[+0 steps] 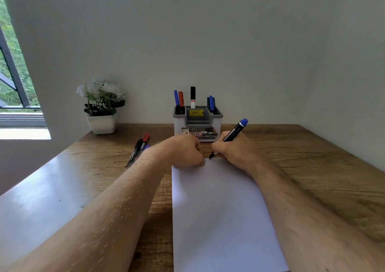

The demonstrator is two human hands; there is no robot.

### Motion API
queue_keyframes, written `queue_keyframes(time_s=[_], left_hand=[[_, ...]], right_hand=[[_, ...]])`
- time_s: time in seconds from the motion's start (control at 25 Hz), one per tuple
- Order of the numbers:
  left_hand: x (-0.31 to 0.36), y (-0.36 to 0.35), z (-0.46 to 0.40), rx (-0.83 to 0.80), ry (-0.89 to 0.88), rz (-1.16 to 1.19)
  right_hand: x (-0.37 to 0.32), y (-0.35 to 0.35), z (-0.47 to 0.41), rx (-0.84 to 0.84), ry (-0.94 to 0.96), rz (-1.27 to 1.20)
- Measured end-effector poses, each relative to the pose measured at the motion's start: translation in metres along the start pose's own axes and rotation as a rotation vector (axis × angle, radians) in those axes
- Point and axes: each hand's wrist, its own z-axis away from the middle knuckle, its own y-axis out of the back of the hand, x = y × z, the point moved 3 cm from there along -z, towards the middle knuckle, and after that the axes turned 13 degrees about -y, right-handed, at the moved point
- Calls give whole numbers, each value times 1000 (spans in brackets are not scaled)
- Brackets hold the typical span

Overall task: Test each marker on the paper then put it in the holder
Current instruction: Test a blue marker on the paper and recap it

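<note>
Blue marker (pixel 230 137): gripped in right hand (pixel 233 150), tip on top edge of paper (pixel 220 213). Left hand (pixel 185 149): fisted on paper's corner; contents indiscernible. Holder (pixel 198 123): behind hands, label partly hidden. Loose markers (pixel 138 148): partly behind left forearm.

The holder (pixel 198 123) stands at the back of the wooden table (pixel 312 167), against the wall, and marker tops stick up from its left, middle and right compartments, crowding the openings from above. Directly in front of the holder both hands block the near approach: the left hand (pixel 185 149) is fisted on the paper's (pixel 220 213) top edge, the right hand (pixel 235 150) grips a blue marker (pixel 231 136) slanting up toward the holder's right front corner. Left of the holder, loose markers (pixel 139 146) lie on the table, and farther left stands a flower pot (pixel 102 123). Right of the holder the tabletop is bare out to the wall.
</note>
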Motion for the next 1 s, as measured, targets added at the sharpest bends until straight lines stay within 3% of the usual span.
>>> queue_keyframes(time_s=[1.0], left_hand=[[0,-1,1,-42,36,18]], right_hand=[[-2,-1,-1,23,37,34]])
